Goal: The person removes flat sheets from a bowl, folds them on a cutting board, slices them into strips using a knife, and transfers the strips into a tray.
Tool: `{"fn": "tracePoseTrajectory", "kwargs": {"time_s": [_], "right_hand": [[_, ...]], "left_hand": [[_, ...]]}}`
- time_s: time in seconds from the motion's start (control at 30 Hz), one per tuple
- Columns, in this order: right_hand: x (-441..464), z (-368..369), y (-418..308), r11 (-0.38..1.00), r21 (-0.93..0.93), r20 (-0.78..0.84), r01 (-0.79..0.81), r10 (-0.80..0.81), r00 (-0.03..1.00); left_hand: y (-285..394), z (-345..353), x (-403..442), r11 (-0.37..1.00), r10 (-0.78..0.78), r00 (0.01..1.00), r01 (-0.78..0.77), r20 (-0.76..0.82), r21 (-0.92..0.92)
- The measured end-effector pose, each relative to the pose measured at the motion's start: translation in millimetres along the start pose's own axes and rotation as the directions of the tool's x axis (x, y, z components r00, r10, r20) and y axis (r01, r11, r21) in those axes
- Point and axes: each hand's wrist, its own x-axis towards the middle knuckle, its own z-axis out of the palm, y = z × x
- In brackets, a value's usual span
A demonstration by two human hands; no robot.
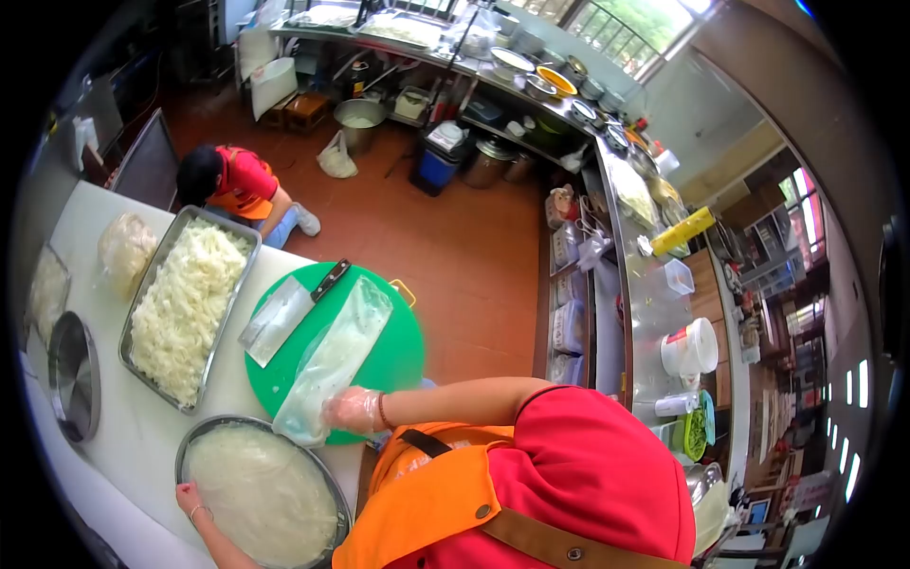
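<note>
Left hand (190, 498): at my metal basin (334, 482)
Right hand (353, 411): gloved, on the plastic bag (341, 341)
Grips: 2 apart, closure I can't tell

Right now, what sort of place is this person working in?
Most likely a commercial kitchen: a cleaver lies on a green board, a big tray holds heaped pale food, and bowls stand near a window.

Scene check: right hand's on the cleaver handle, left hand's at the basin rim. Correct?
No, one error: the right hand is on the plastic bag, not the cleaver, which lies untouched on the green board. Head view shows it. The left hand is at the basin rim, as you said.
</note>
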Motion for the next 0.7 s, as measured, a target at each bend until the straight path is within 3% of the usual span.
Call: {"fn": "tracePoseTrajectory", "kwargs": {"time_s": [0.13, 0.23, 0.33, 0.43, 0.53, 0.63, 0.7], "right_hand": [[1.1, 11.1, -2.2, 1.0, 0.008, -0.023, 0.011, -0.011, 1.0], [-2.1, 10.9, -5.1, 1.0, 0.007, -0.012, -0.01, 0.01, 1.0], [-2.8, 16.3, -3.8, 1.0, 0.002, -0.007, -0.005, 0.005, 1.0], [-5.4, 13.0, -7.6, 1.0, 0.002, -0.005, -0.018, 0.018, 1.0], [-7.5, 13.2, -8.7, 0.999, -0.008, -0.001, -0.042, 0.042, 0.999], [-7.5, 8.9, -13.1, 0.999, -0.012, 0.009, -0.037, 0.037, 0.999], [-12.7, 7.4, -13.6, 0.999, -0.022, -0.013, -0.039, 0.039, 0.999]], "left_hand": [[6.1, -3.0, 8.5, 0.998, -0.029, 0.997, 0.024, 0.073, 0.063], [9.8, -2.4, 8.8, 0.995, -0.097, 0.991, 0.094, 0.089, 0.033], [11.7, 0.0, 6.4, 0.998, -0.067, 0.996, 0.068, 0.057, -0.01], [8.8, -1.3, 1.7, 0.927, 0.273, 0.962, -0.269, 0.022, 0.26], [9.6, 3.8, -8.9, 0.937, 0.303, 0.951, -0.287, -0.058, 0.198], [9.8, 2.3, -12.1, 0.971, 0.211, 0.976, -0.202, -0.059, 0.13], [14.1, 5.6, -15.9, 0.967, 0.166, 0.984, -0.152, -0.058, 0.204]]}}
